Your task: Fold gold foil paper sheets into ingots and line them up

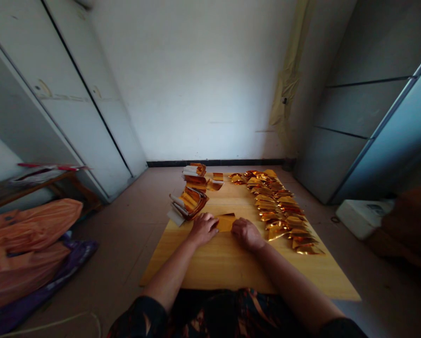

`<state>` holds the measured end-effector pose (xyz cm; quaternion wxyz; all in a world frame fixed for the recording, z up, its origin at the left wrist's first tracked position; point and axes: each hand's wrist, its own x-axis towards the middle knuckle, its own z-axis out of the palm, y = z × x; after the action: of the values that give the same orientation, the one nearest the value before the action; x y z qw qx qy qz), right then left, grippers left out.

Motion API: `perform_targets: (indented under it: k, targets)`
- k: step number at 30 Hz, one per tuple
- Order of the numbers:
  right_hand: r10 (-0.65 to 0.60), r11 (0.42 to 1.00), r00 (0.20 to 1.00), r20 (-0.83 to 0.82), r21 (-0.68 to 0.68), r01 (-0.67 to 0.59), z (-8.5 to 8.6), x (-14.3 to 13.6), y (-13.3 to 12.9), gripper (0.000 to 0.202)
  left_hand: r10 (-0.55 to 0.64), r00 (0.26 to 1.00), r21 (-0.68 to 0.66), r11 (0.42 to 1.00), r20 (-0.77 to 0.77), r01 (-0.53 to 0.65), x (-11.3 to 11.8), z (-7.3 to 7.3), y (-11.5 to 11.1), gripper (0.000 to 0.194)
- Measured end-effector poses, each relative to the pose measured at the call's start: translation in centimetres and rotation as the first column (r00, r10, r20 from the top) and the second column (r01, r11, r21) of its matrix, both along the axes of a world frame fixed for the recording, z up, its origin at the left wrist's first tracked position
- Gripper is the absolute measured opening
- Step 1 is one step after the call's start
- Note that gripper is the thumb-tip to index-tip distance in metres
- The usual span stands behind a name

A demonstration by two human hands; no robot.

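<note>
A gold foil sheet (225, 222) lies on the wooden board (227, 263) between my two hands. My left hand (203, 228) has its fingers closed on the sheet's left edge. At the right edge, my right hand (247, 233) holds the sheet with curled fingers. Left of my left hand is a stack of gold foil sheets with pale backing (192, 201). Folded gold foil pieces (266, 204) stand in long rows on the right side of the board.
More foil stacks (195, 170) and loose sheets (217, 177) lie at the board's far left. Orange cloth or bags (27, 234) lie on the floor at left, near a wooden bench (60, 177). A white box (363, 217) stands at right.
</note>
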<state>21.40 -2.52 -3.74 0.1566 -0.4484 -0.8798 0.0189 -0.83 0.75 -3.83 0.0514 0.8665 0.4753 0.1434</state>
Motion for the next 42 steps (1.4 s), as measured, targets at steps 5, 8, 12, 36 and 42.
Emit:
perform_targets:
  k: [5, 8, 12, 36, 42]
  targets:
    - [-0.067, 0.997, 0.997, 0.028, -0.024, 0.067, 0.5, 0.4, -0.3, 0.027, -0.052, 0.998, -0.056, 0.997, -0.021, 0.051, -0.7, 0.1, 0.2, 0.042]
    - [-0.097, 0.995, 0.994, 0.046, -0.004, 0.097, 0.7, 0.6, -0.4, 0.027, -0.056, 0.998, -0.045, 0.998, -0.027, 0.055, -0.7, 0.0, 0.3, 0.045]
    - [-0.100, 0.995, 0.994, 0.040, -0.010, 0.101, 1.1, 0.5, -0.7, 0.023, -0.042, 0.999, -0.010, 0.999, -0.006, 0.042, -0.4, 0.0, 0.1, 0.038]
    - [-0.451, 0.879, 0.874, -0.180, -0.260, 0.400, 1.3, -1.4, 3.2, 0.021, 0.170, 0.965, 0.048, 0.982, 0.199, -0.182, 1.7, 0.5, 0.8, 0.020]
    - [-0.515, 0.836, 0.857, -0.022, -0.232, 0.497, 1.5, -2.5, 3.5, 0.020, 0.251, 0.960, 0.039, 0.966, 0.122, -0.257, 2.9, -0.2, 1.8, 0.027]
